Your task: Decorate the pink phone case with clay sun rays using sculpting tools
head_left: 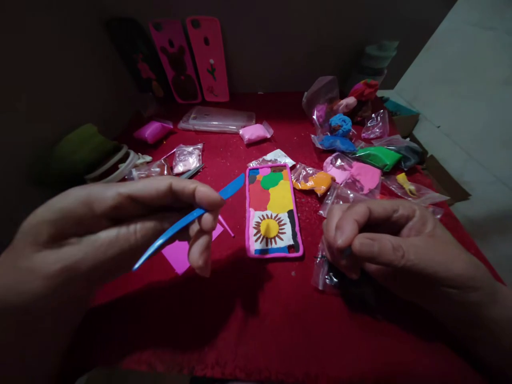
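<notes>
A blue modelling tool [170, 233] is pinched between the fingers of my left hand [132, 229], its flat end pointing up and right. Between my hands a phone case [280, 197] lies on the red cloth [256, 309]; it has a pink rim, coloured clay patches and a yellow sun with brown rays on white. My right hand [396, 245] is closed, thumb against fingers, right of the case; a small dark bit shows at the fingertips, too small to name. Beneath that hand lies a clear bag [326, 272] with something dark in it.
Bags of orange [314, 181], green [378, 158] and blue clay [336, 143] lie at the right. Clear cases [218, 119] and a pink packet [256, 133] are farther back. Decorated cases [208, 58] stand against the back wall. A pink sheet [178, 257] lies under my left hand.
</notes>
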The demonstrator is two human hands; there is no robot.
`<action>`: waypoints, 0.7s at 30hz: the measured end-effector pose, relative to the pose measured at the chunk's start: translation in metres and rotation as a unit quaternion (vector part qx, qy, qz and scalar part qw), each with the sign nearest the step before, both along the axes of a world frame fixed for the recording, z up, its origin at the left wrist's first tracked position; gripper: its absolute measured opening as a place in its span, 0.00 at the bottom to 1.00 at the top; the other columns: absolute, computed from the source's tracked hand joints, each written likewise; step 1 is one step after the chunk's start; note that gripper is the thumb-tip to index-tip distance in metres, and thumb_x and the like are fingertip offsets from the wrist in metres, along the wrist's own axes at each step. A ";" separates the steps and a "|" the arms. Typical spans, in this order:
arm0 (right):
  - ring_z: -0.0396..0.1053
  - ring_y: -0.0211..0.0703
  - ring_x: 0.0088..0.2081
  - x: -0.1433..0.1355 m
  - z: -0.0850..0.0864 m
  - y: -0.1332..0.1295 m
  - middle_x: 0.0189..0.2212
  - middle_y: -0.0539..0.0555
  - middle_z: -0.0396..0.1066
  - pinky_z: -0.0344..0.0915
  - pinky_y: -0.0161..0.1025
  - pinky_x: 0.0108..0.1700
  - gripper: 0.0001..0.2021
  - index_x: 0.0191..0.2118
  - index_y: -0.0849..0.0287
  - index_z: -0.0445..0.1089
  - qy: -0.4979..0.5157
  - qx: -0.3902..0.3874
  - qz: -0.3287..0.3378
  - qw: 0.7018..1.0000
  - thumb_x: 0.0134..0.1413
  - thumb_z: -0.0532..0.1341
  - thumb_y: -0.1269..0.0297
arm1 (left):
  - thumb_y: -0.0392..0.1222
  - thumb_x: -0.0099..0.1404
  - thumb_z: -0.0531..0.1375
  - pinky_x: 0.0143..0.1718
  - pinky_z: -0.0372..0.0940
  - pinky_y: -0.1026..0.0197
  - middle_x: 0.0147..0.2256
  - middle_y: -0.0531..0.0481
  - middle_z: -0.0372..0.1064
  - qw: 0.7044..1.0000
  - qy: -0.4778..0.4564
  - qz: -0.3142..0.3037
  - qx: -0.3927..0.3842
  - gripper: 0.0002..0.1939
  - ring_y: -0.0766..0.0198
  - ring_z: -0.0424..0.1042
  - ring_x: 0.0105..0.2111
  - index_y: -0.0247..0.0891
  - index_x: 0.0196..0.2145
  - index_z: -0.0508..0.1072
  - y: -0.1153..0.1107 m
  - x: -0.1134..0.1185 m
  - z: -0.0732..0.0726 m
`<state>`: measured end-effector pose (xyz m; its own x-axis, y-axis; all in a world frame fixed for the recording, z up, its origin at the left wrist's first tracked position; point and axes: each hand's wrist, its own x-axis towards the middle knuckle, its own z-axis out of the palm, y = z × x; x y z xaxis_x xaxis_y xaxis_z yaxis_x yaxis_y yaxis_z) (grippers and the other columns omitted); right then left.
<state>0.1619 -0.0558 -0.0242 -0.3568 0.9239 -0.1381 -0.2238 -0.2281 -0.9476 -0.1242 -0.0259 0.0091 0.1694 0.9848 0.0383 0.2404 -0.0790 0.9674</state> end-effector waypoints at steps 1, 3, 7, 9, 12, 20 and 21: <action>0.65 0.33 0.23 0.000 0.000 0.000 0.22 0.50 0.69 0.62 0.30 0.24 0.04 0.28 0.56 0.76 0.000 -0.005 -0.003 1.000 0.47 0.68 0.62 | 0.41 0.50 0.68 0.28 0.72 0.62 0.23 0.49 0.72 0.999 0.035 -0.038 0.003 0.14 0.58 0.74 0.27 0.40 0.37 0.78 -0.001 -0.003 -0.001; 0.65 0.34 0.23 0.001 0.000 -0.002 0.22 0.51 0.69 0.61 0.30 0.23 0.04 0.29 0.55 0.76 0.007 -0.020 -0.002 1.000 0.48 0.68 0.62 | 0.42 0.50 0.69 0.29 0.70 0.67 0.26 0.52 0.73 0.983 0.143 -0.109 0.035 0.14 0.62 0.73 0.27 0.45 0.37 0.76 -0.002 -0.006 -0.005; 0.63 0.34 0.22 0.002 0.002 -0.002 0.22 0.51 0.69 0.58 0.30 0.20 0.03 0.30 0.54 0.76 -0.012 -0.054 0.040 0.998 0.49 0.67 0.61 | 0.44 0.59 0.61 0.28 0.66 0.71 0.26 0.57 0.72 0.944 0.264 -0.138 0.139 0.02 0.67 0.72 0.27 0.51 0.32 0.73 -0.005 0.000 -0.013; 0.63 0.35 0.23 0.001 0.003 -0.001 0.24 0.52 0.69 0.58 0.30 0.21 0.04 0.29 0.54 0.76 -0.040 -0.049 0.053 0.997 0.49 0.68 0.61 | 0.43 0.62 0.57 0.26 0.65 0.71 0.23 0.58 0.71 0.947 0.248 -0.157 0.132 0.05 0.68 0.71 0.23 0.54 0.34 0.72 -0.006 0.005 -0.015; 0.61 0.34 0.23 -0.001 0.005 0.002 0.24 0.52 0.68 0.57 0.30 0.21 0.04 0.28 0.54 0.76 -0.053 -0.047 0.059 0.996 0.48 0.68 0.61 | 0.43 0.64 0.55 0.21 0.61 0.70 0.20 0.58 0.68 0.968 0.201 -0.134 0.059 0.07 0.69 0.67 0.19 0.54 0.33 0.73 -0.008 0.013 -0.017; 0.62 0.35 0.24 -0.002 0.005 0.002 0.24 0.51 0.69 0.58 0.31 0.23 0.04 0.28 0.53 0.77 -0.056 -0.049 0.072 0.995 0.48 0.68 0.61 | 0.44 0.63 0.57 0.20 0.57 0.71 0.18 0.56 0.66 0.985 0.126 -0.089 -0.072 0.07 0.72 0.64 0.18 0.48 0.32 0.75 -0.007 0.017 -0.026; 0.62 0.35 0.25 -0.002 0.004 0.002 0.24 0.51 0.70 0.58 0.31 0.24 0.03 0.28 0.53 0.77 -0.055 -0.050 0.074 0.994 0.48 0.68 0.61 | 0.45 0.63 0.57 0.19 0.57 0.71 0.18 0.56 0.66 0.984 0.126 -0.092 -0.088 0.07 0.72 0.64 0.18 0.47 0.32 0.75 -0.005 0.016 -0.027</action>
<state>0.1600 -0.0534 -0.0198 -0.4648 0.8423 -0.2731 -0.0775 -0.3459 -0.9351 -0.1082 -0.0308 -0.0182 0.3273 0.9243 -0.1964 0.4719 0.0202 0.8814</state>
